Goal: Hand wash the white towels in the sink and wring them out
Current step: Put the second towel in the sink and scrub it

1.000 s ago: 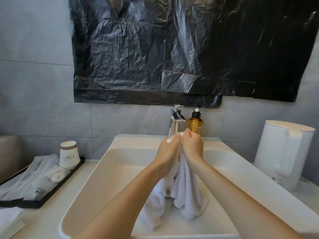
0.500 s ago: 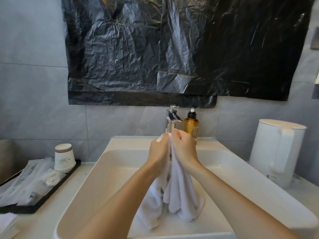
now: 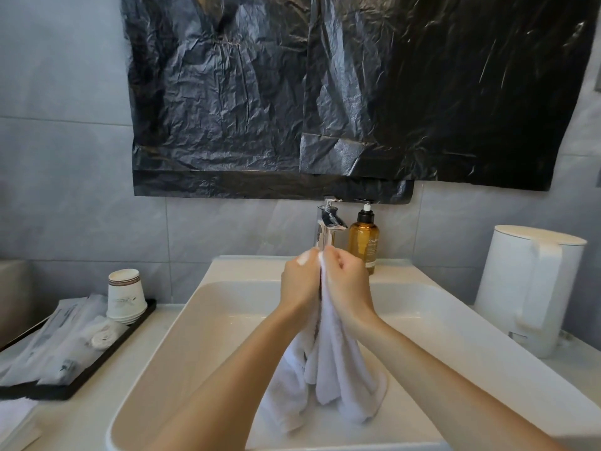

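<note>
A white towel [image 3: 338, 372] hangs bunched over the white sink [image 3: 201, 336], its lower folds lying on the basin floor. My left hand [image 3: 299, 281] and my right hand [image 3: 346, 281] grip the towel's top together, knuckles almost touching, just in front of the chrome faucet [image 3: 328, 227]. White foam sits on my left hand's knuckles. No water runs from the faucet.
An amber pump bottle [image 3: 364, 239] stands right of the faucet. A white kettle [image 3: 530, 288] sits on the counter at right. At left, a black tray [image 3: 78, 382] holds stacked paper cups [image 3: 125, 296] and wrapped toiletries. Black plastic sheeting [image 3: 325, 92] covers the wall above.
Both hands stay pressed together on the towel's top, shifting only slightly against each other. The camera view has drifted a little.
</note>
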Demonstrator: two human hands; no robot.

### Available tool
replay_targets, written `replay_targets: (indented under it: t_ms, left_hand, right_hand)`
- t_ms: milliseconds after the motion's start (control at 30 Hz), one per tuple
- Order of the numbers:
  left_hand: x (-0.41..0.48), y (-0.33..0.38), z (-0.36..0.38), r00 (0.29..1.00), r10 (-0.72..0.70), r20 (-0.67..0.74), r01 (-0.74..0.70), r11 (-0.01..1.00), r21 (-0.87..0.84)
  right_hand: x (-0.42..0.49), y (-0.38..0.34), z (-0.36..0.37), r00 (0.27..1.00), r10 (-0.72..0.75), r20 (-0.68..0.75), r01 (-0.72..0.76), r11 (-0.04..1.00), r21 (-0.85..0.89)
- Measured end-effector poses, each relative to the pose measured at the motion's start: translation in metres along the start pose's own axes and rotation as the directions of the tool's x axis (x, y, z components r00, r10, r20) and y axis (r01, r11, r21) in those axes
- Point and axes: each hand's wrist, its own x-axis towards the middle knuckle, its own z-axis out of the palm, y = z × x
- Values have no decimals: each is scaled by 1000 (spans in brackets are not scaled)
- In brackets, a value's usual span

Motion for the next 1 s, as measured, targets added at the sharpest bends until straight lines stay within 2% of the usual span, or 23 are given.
replay_targets:
  t_ms: [100,167,267,333,400,467,533,600,667,767,833,900,933,1000]
  left_hand:
    - [-4,-1,3,996,-32,79,31,999,19]
    - [-3,-4,6,993,-37,109,33,999,39]
    - [8,-6,0,993,-103,49,104,995,-9]
    - [13,-8,-5,998,-62,24,58,987,150]
    - [15,-11,-9,998,59,-3,-55,942,331]
    - [15,-12,-12,985,172,23,-165,887,431]
    - [16,-8,-10,972,161,172,-222,870,440]
    - [12,-3,-6,959,75,274,-190,887,421]
    - [10,0,-5,958,34,283,-154,897,414]
    - [9,1,-11,951,79,299,-197,899,390]
    - [8,3,-13,952,123,280,-213,924,316]
    - [5,6,-13,965,173,198,-214,954,210]
    - [2,9,-12,972,185,142,-207,965,162]
    - [-1,15,-12,985,170,25,-171,983,72]
  right_hand:
    - [19,0,1,992,109,-70,-106,993,51]
    - [21,4,-2,989,120,-88,-116,992,45]
    - [15,5,-9,990,119,70,-123,991,55]
    - [19,0,-17,987,126,100,-132,989,59]
    - [26,-1,-23,996,55,65,-56,998,14]
    - [26,-1,-27,998,-32,49,34,999,-35]
    - [25,0,-31,996,-80,25,81,996,-29]
    - [29,-1,-36,994,-112,-16,112,994,-5]
    - [34,0,-41,989,-133,-59,133,991,-11]
    - [37,4,-48,986,-151,-70,144,985,-91]
    - [38,2,-52,996,-89,-7,87,985,-152]
    - [39,-1,-56,988,35,148,-5,980,-200]
    - [37,-3,-60,963,95,252,-35,971,-235]
    - [30,1,-69,869,209,449,-30,927,-374]
